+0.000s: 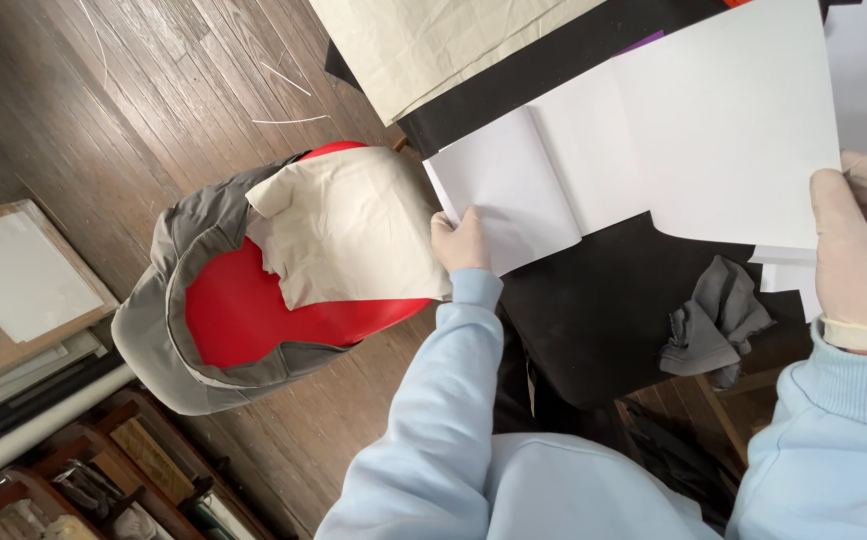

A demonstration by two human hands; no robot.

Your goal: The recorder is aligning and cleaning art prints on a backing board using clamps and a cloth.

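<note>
White paper sheet (723,130), spread over the black table (593,310), is pinched at opposite edges by gloved left hand (461,240) and right hand (863,255); uneven pulling could crease it against the grey cloth (715,318) below.

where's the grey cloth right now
In the head view the crumpled grey cloth lies on the black sheet at lower right, just below the white paper and left of the right hand.
</note>
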